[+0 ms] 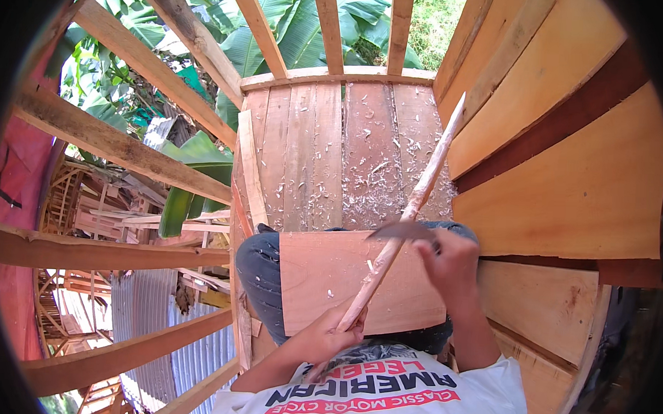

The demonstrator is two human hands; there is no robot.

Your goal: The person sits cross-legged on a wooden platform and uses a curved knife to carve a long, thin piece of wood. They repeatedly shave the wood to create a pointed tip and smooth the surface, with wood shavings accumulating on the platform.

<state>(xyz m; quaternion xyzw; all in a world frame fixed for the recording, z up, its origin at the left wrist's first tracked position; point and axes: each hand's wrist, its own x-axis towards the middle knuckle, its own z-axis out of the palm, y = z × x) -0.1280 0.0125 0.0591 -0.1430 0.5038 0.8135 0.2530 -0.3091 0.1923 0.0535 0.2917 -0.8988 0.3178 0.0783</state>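
Note:
A long, peeled wooden stick [424,185] slants from my lap up to the far right, its pale far end tapering to a point. My left hand [329,332] is closed round its near end, close to my shirt. In my right hand [450,261] is a knife [402,231] with a dark, slightly curved blade. The blade lies across the stick near its middle and is a little blurred; its handle is mostly hidden by my fingers. Under the stick, a flat wooden board [308,261] rests across my legs, with a few shavings on it.
Pale shavings [377,168] are scattered over the plank floor [274,168] ahead. Wooden rails [129,152] with open gaps run along the left and far sides. Plywood panels [558,193] close off the right. A loose wooden strip [251,168] leans at the left floor edge.

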